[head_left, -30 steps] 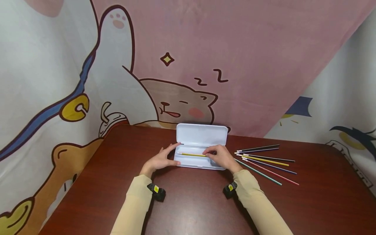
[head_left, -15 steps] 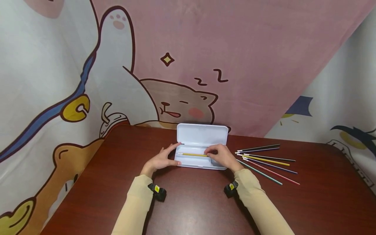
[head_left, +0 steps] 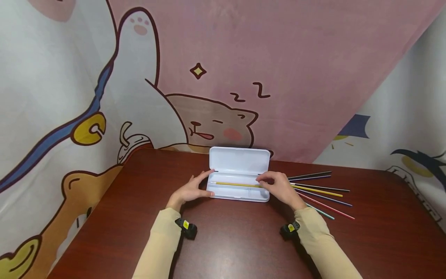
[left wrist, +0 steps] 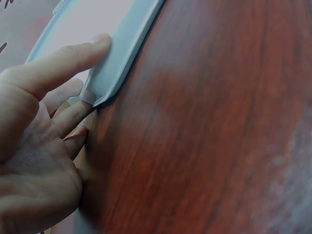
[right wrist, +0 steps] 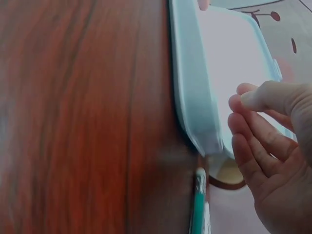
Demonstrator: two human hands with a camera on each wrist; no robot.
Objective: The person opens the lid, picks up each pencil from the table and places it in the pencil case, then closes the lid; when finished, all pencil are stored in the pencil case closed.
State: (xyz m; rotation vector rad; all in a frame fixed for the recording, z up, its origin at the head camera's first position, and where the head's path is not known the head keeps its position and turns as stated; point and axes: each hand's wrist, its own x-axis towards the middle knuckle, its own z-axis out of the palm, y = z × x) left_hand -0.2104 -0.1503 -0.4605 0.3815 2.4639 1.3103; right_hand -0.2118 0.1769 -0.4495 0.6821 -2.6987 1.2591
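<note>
An open white pencil case [head_left: 240, 193] stands on the table with its lid raised at the back. Along its tray lies a yellow pencil [head_left: 233, 184], white eraser end to the left; its right end is partly hidden by my right hand. My left hand [head_left: 188, 190] holds the case's left end: in the left wrist view the thumb [left wrist: 73, 61] lies over the rim, the other fingers outside. Over the case's right end hovers my right hand [head_left: 280, 188]. Its thumb and fingertips [right wrist: 239, 105] come together in the right wrist view, with no object visible between them.
Right of the case, several pencils, including a yellow one [head_left: 322, 190], a red one [head_left: 334, 208] and a green one [right wrist: 198, 214], lie fanned out, partly behind my right hand. A printed cloth [head_left: 296, 85] hangs behind the brown table [head_left: 230, 240].
My right hand has moved right along the tray, uncovering more of the yellow pencil and covering the near ends of the loose pencils. The left hand and case stay where they were.
</note>
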